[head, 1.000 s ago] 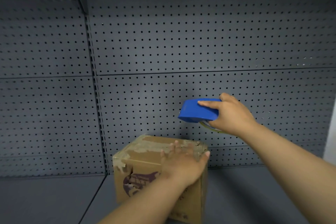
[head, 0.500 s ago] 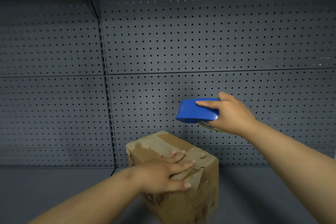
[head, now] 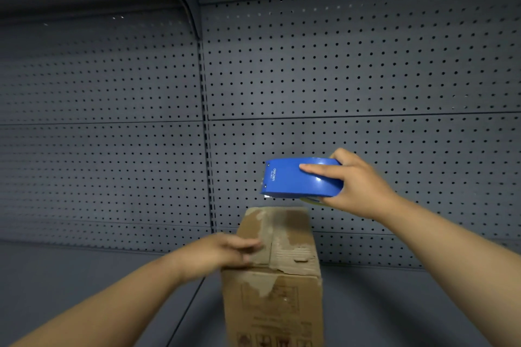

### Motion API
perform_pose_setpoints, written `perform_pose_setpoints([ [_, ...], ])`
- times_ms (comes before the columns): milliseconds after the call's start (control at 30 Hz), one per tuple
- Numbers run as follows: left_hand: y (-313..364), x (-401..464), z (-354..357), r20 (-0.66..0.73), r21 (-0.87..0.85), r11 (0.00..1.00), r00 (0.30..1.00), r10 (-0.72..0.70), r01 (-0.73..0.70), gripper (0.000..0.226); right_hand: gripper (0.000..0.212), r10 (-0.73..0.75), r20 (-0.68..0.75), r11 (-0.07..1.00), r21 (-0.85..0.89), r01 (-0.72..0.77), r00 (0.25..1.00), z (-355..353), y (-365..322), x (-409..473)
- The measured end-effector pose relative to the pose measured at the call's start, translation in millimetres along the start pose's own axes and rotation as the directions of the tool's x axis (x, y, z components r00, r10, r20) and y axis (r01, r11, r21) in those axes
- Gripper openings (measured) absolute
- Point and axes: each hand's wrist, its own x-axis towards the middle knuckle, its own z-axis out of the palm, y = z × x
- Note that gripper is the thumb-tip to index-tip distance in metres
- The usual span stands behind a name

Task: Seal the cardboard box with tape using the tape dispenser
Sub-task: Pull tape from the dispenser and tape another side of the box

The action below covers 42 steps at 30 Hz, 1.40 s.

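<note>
A worn brown cardboard box [head: 284,251] stands on the grey shelf, its top flaps closed with a seam running front to back and patches of torn paper. My left hand [head: 222,253] rests flat on the left part of the box top, blurred by motion. My right hand [head: 355,186] grips a blue tape dispenser [head: 298,177] in the air just above the far edge of the box, its cutting end pointing left. A bit of yellowish tape roll shows under the dispenser.
A dark grey pegboard wall [head: 338,79] rises behind the box, with a vertical upright [head: 205,121] left of centre. The grey shelf floor [head: 84,284] spreads left and right of the box. Another shelf hangs overhead.
The box has been turned so its seam now runs away from me. My left hand slid to the left side of the top. The dispenser stayed roughly in place above the box.
</note>
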Motion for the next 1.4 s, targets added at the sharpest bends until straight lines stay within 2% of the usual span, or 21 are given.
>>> perform_pose_setpoints([
  [67,7,3,-1,-0.253,-0.334,0.942,0.965,-0.067,-0.022,0.022,0.061,-0.050,-0.020,0.998,0.024,0.051,0.999,4,-2,0],
  [133,9,15,-5,-0.399,-0.633,0.770,0.887,-0.232,-0.083,0.026,0.065,-0.097,-0.041,0.994,0.049,0.099,0.994,7,-5,0],
  [167,12,20,-8,-0.403,-0.745,0.657,0.865,-0.300,-0.119,0.034,0.068,-0.117,-0.050,0.991,0.055,0.120,0.992,8,-7,0],
  [233,18,30,-9,-0.357,-0.837,0.530,0.868,-0.345,-0.134,0.045,0.076,-0.158,-0.076,0.986,0.050,0.162,0.985,10,-11,1],
  [367,29,37,-10,-0.263,-0.905,0.411,0.905,-0.336,-0.111,0.048,0.077,-0.224,-0.108,0.972,0.048,0.230,0.968,12,-16,-1],
  [433,26,39,-14,-0.239,-0.915,0.389,0.923,-0.301,-0.110,0.050,0.079,-0.218,-0.113,0.973,0.047,0.224,0.969,11,-16,-1],
  [567,23,40,-20,-0.218,-0.905,0.412,0.949,-0.229,-0.109,0.049,0.076,-0.200,-0.105,0.979,0.014,0.203,0.974,9,-15,-3],
  [667,24,38,-22,-0.210,-0.886,0.453,0.957,-0.200,-0.100,0.040,0.078,-0.193,-0.109,0.981,0.000,0.194,0.975,8,-17,-6],
  [867,21,39,-21,-0.286,-0.829,0.549,0.926,-0.246,-0.110,0.020,0.077,-0.191,-0.107,0.982,-0.024,0.190,0.976,8,-26,-11],
  [1000,20,37,-19,-0.406,-0.688,0.714,0.884,-0.231,-0.130,0.028,0.081,-0.165,-0.082,0.986,0.010,0.167,0.983,6,-29,-15],
  [1167,22,24,-15,-0.529,-0.510,0.848,0.829,-0.179,-0.143,0.028,0.076,-0.109,0.012,0.992,0.068,0.108,0.994,2,-35,-20],
  [1300,25,13,-7,-0.541,-0.457,0.884,0.820,-0.187,-0.099,0.032,0.068,-0.073,0.105,0.995,0.077,0.065,0.992,-6,-40,-33],
  [1400,30,4,6,-0.534,-0.479,0.872,0.822,-0.197,-0.102,0.031,0.067,-0.045,0.166,0.997,0.075,0.033,0.985,-16,-45,-45],
])
